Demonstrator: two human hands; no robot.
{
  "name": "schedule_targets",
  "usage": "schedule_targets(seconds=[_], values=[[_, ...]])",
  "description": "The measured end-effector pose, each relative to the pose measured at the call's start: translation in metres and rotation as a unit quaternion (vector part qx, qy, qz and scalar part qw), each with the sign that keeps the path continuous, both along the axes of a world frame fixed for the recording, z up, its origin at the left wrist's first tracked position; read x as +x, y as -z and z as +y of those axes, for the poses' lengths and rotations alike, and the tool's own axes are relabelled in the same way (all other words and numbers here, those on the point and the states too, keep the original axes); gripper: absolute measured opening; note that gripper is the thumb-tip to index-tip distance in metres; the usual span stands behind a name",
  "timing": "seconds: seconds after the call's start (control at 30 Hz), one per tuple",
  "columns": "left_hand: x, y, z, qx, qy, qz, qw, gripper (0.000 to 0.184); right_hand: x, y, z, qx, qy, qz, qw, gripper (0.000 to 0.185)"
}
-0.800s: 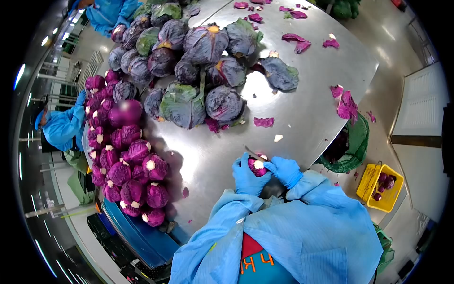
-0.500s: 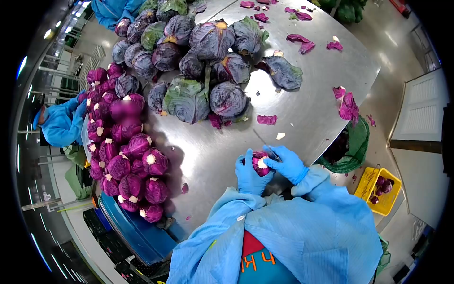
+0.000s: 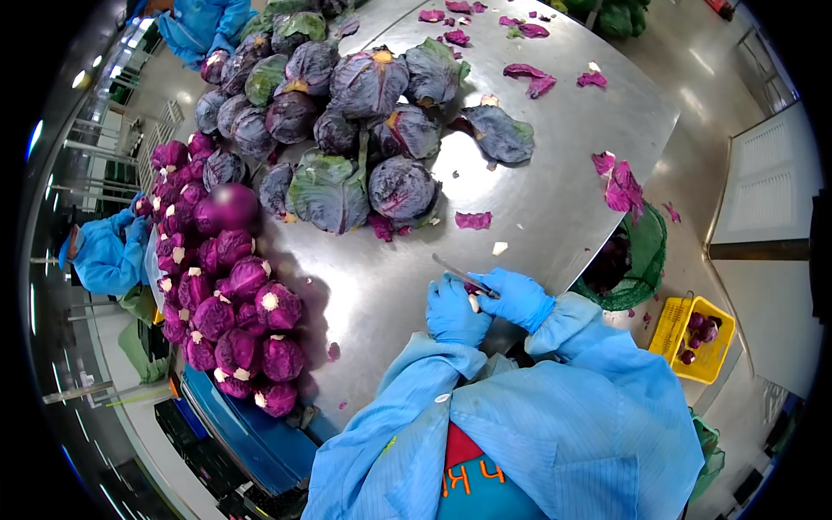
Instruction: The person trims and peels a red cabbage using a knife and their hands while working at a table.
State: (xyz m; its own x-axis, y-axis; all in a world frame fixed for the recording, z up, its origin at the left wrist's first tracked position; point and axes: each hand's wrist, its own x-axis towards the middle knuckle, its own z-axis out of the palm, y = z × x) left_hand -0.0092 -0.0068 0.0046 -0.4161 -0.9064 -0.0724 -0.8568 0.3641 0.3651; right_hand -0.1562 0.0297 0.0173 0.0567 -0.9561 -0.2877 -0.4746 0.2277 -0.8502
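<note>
My left hand (image 3: 457,314), in a blue glove, is closed around a small trimmed red cabbage (image 3: 474,289) over the table's near edge. Most of that cabbage is hidden by my fingers. Gripped in my right hand (image 3: 518,301), also gloved, is a knife (image 3: 452,268) whose blade points up and left across the top of the cabbage. Whether the edge touches the cabbage I cannot tell. On the steel just beyond the hands lie a pale cut piece (image 3: 499,248) and a purple leaf scrap (image 3: 473,220).
Trimmed red cabbages (image 3: 239,348) are heaped at the left; untrimmed heads (image 3: 400,189) with dull outer leaves cover the back. A green mesh bag (image 3: 648,260) hangs beside the table's right edge, near a yellow basket (image 3: 718,355). A co-worker (image 3: 111,251) stands at far left.
The knife has swung from pointing away over the table to lying across the cabbage. My hands have turned, covering more of the cabbage. The view has shifted slightly.
</note>
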Motion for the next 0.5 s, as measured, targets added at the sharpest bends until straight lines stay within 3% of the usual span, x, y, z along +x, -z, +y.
schedule_targets(seconds=[0.1, 0.3, 0.4, 0.5], values=[[-0.007, -0.014, 0.000, 0.029, -0.026, 0.014, 0.999, 0.047, 0.003, 0.007, 0.000, 0.005, 0.019, 0.041, 0.999, 0.047], [-0.003, -0.021, -0.005, 0.036, -0.009, 0.071, 0.997, 0.046, 0.012, 0.017, 0.004, -0.017, 0.055, 0.075, 0.996, 0.046], [0.004, -0.015, -0.008, 0.089, 0.002, 0.083, 0.993, 0.056, 0.019, 0.018, 0.006, -0.045, 0.099, 0.096, 0.989, 0.040], [0.023, -0.015, 0.001, 0.012, 0.054, 0.167, 0.984, 0.068, -0.001, 0.047, 0.010, 0.002, 0.196, 0.060, 0.979, 0.032]])
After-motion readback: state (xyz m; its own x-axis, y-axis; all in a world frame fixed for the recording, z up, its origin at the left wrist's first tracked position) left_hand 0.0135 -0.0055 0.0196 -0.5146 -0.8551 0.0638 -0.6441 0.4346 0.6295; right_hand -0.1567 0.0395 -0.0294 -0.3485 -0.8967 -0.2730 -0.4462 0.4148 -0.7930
